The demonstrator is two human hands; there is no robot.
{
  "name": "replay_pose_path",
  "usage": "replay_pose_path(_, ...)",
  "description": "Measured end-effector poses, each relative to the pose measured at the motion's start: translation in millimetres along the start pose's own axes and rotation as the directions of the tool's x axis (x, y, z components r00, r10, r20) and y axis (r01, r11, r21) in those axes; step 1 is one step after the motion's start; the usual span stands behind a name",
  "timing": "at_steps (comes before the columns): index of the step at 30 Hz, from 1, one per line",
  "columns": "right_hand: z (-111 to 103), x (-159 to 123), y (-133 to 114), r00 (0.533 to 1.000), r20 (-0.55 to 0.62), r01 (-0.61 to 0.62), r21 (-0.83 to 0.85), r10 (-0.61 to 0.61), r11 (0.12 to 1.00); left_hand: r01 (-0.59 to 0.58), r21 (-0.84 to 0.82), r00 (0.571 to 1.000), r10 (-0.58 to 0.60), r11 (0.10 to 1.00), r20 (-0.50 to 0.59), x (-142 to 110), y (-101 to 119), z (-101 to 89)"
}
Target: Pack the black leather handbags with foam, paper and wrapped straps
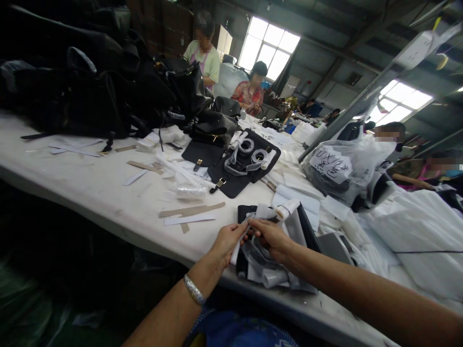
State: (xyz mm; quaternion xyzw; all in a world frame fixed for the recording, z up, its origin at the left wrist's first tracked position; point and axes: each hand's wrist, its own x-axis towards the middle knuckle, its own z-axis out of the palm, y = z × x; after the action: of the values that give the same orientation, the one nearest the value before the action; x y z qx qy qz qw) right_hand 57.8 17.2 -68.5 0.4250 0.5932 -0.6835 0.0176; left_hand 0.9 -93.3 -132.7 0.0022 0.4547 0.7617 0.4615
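At the table's front edge, my left hand and my right hand meet with fingertips pinched together. Between them is a thin white wrapping strip, its lower end sticking out under my left hand. Both hands are over a black bag piece covered with translucent plastic-wrapped parts. A white wrapped roll with a dark band lies just beyond my right hand. What exactly sits inside the wrapping is hidden by my fingers.
Black bag pieces with wrapped straps lie farther up the white table. Black bags pile at the left. Paper strips are scattered about. A clear plastic sack and white foam sheets occupy the right. Several people work beyond.
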Motion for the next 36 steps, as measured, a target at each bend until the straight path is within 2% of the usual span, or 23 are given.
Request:
replay_pose_path(10, -15.2, 0.5, 5.4, 0.999, 0.041, -0.017, 0.122, 0.012, 0.992, 0.106, -0.034, 0.993, -0.104, 0.994, 0.055, 1.9, 3.5, 1.1)
replay_pose_path(17, -17.4, -3.1, -0.6, 0.995, 0.094, -0.045, 0.171, 0.029, 0.984, 0.078, -0.047, 0.988, -0.071, 0.996, 0.139, -0.3, 16.9, 6.3)
replay_pose_path(20, -17.5, -4.2, 1.1, 0.995, 0.1, -0.026, 0.189, 0.007, 0.982, 0.041, -0.062, 0.992, -0.034, 0.997, 0.118, -3.9, 15.2, 11.5)
replay_pose_path(27, -19.4, -5.4, -3.3, 0.991, 0.127, -0.056, 0.166, 0.035, 0.985, -0.063, -0.023, 0.998, 0.062, 0.998, -0.03, -10.8, 4.4, 17.2)
replay_pose_path(32, -18.1, -5.0, -11.6, 0.987, 0.139, -0.098, 0.163, 0.076, 0.982, -0.002, 0.1, 1.0, 0.003, 0.995, -0.01, -9.9, 13.0, 12.8)
replay_pose_path(36, -16.3, -6.7, -11.7, 0.984, 0.165, -0.099, 0.217, 0.063, 0.971, 0.028, 0.181, 0.999, -0.033, 0.983, 0.027, -10.9, 22.4, 15.0)
